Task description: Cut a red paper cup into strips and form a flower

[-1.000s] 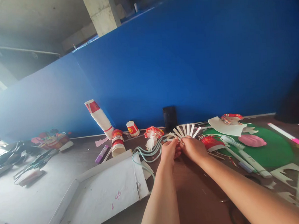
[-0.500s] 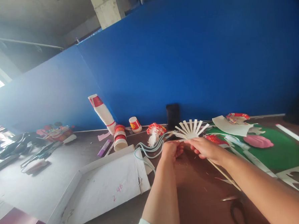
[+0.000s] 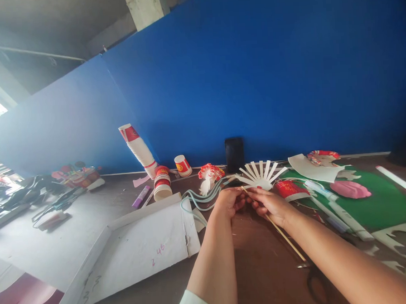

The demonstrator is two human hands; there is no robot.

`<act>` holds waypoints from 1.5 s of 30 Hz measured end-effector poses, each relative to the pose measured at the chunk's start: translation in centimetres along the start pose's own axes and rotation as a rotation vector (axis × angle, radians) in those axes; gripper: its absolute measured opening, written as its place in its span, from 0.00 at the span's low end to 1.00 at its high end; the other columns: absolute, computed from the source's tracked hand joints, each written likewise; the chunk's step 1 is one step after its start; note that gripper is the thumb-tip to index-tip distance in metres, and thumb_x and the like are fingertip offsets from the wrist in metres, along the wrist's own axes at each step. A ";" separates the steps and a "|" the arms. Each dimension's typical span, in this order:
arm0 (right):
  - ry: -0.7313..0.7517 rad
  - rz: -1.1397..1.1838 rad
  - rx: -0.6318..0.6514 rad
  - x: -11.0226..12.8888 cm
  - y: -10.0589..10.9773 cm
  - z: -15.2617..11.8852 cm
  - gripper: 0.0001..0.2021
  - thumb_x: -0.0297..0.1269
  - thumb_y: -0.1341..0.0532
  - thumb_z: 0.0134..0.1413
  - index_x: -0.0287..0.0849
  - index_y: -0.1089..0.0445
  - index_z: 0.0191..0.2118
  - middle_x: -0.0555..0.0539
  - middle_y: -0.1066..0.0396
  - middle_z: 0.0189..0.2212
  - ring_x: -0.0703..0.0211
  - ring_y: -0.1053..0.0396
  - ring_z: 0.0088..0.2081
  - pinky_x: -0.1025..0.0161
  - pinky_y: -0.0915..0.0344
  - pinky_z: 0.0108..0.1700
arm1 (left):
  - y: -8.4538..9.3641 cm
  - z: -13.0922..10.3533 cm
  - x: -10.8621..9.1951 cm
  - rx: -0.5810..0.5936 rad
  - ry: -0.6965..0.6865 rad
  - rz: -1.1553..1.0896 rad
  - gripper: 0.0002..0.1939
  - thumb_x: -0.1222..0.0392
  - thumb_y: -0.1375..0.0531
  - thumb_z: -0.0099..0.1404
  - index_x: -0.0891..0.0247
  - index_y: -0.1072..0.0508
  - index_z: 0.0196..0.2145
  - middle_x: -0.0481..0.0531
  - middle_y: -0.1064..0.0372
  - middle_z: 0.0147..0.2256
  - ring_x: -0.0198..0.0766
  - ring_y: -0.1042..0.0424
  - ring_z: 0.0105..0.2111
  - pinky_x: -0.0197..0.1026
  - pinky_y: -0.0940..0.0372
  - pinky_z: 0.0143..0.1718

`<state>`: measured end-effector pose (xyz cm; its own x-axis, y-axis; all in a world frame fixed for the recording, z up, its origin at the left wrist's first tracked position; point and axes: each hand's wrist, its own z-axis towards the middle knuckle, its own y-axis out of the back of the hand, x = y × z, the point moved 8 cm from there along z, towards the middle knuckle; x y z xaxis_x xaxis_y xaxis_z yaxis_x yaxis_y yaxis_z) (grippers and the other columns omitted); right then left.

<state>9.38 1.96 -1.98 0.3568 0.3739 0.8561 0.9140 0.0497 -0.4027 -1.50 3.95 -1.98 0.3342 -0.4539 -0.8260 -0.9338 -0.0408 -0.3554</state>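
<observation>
A thin wooden stick [image 3: 285,238] runs slantwise under my right hand [image 3: 270,206], whose fingers are closed around it. Its upper tip shows between the fingertips of both hands. My left hand [image 3: 231,201] is curled in, pinching at that tip. Just beyond the fingers fans out a white paper cut into strips [image 3: 261,178]; whether a fingertip touches it I cannot tell. A red piece of paper cup [image 3: 291,190] lies right of it. To the left stands a red and white fringed paper flower [image 3: 210,178].
A white box lid [image 3: 136,250] lies to the left, with stacked paper cups [image 3: 140,150] behind it. Pale cables [image 3: 205,198] run beside my left hand. On the right are a green mat [image 3: 389,205], a pink paper piece [image 3: 350,189] and markers [image 3: 351,221]. Scissors [image 3: 315,282] lie near me.
The stick's upper tip now shows between my fingers, and its lower end has shifted left. Both hands have moved only slightly. The red cup piece is less covered by my right hand.
</observation>
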 end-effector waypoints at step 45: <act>0.018 0.087 0.023 -0.4 0.1 -0.6 0.07 0.28 0.36 0.50 0.42 0.28 0.37 0.51 0.33 0.22 0.74 0.41 0.18 0.81 0.55 0.13 | -0.7 -0.3 -0.3 0.091 -0.093 -0.101 0.02 0.71 0.38 0.55 0.71 0.28 0.26 0.47 0.35 0.19 0.26 0.36 0.19 0.29 0.38 0.24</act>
<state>9.43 1.23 -2.13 0.4386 0.3609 0.8231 0.8746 0.0392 -0.4833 -1.03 3.91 -1.35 0.4404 -0.3667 -0.8195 -0.8808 0.0002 -0.4734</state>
